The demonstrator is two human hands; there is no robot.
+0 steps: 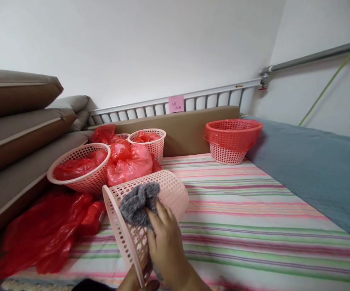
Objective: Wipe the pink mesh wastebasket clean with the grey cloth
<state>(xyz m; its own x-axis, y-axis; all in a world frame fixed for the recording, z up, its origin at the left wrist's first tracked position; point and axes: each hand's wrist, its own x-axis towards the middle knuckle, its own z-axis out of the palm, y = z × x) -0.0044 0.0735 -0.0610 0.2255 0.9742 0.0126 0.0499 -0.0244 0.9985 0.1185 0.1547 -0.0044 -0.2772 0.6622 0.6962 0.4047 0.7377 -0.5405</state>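
Observation:
A pale pink perforated plastic basket (171,190) lies tipped on its side over the striped sheet (238,214), its mouth facing left. My right hand (167,234) presses a fuzzy grey cloth (140,204) against the basket's outer wall, fingers bent over the cloth. At the bottom edge, my left hand (130,281) grips the basket's rim; much of it is out of frame or behind the rim. Just beyond the basket sits a bunched red plastic bag (129,163) with something pink inside.
Pink baskets (108,178) holding red bags stand at the left and back. Loose red plastic (47,230) lies front left beside stacked grey-brown cushions (20,129). Back right, a basket (227,153) has red plastic over its top. A radiator (217,99) lines the wall.

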